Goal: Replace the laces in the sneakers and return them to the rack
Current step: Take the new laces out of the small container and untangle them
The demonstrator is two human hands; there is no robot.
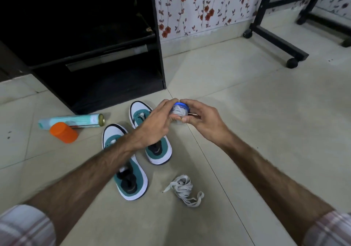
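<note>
A small clear jar with a blue rim, packed with white lace, is gripped by the right hand and by the fingers of the left hand, above the two teal-and-white sneakers on the tiled floor. A loose bundle of grey-white lace lies nearby. The jar is best held steady while the lace is drawn out slowly, so tangling is avoided.

Both hands around a blue-rimmed jar above sneakers.

Two bare forearms w/ dark hair; short plaid sleeves, white w/ grey & reddish stripes, both arms.
</note>
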